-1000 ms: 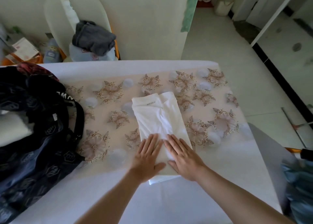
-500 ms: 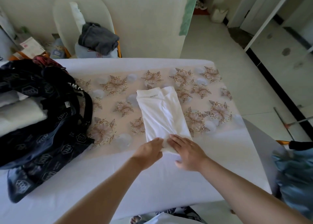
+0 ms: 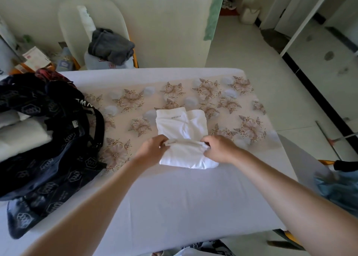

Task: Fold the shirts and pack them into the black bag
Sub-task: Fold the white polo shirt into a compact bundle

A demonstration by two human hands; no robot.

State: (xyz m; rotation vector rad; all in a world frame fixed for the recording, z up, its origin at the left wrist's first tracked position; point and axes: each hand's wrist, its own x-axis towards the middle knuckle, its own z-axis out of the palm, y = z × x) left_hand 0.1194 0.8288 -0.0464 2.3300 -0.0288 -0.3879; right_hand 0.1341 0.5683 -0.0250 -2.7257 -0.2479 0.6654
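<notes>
From the head camera, a white shirt (image 3: 182, 128) lies near the middle of the desk (image 3: 174, 197), partly on a flowered cloth (image 3: 213, 93) and partly on the plain white cover nearer the person. It is already narrowed into a long strip, and its near end is doubled back over itself. The left hand (image 3: 153, 149) pinches the left corner of that raised edge, and the right hand (image 3: 219, 148) pinches the right corner; both are closed on the fabric, with the edge stretched between them just above the lower layers. The collar end with its small printed label lies flat farther away.

The black bag (image 3: 48, 151) sits at the left side of the desk, well apart from the shirt, its mouth open and slumped, with pale folded cloth (image 3: 21, 137) showing inside. A grey garment (image 3: 110, 44) rests on a chair (image 3: 93, 23) beyond the desk; whether it is one of the shirts I cannot tell.

The step in hand appears to be the crosswise fold that shortens this shirt into a compact bundle. The next move probably calls for carrying the pinched edge towards the collar end, keeping both corners level so that the layers do not skew, then pressing it flat before lifting the bundle left to the bag.
</notes>
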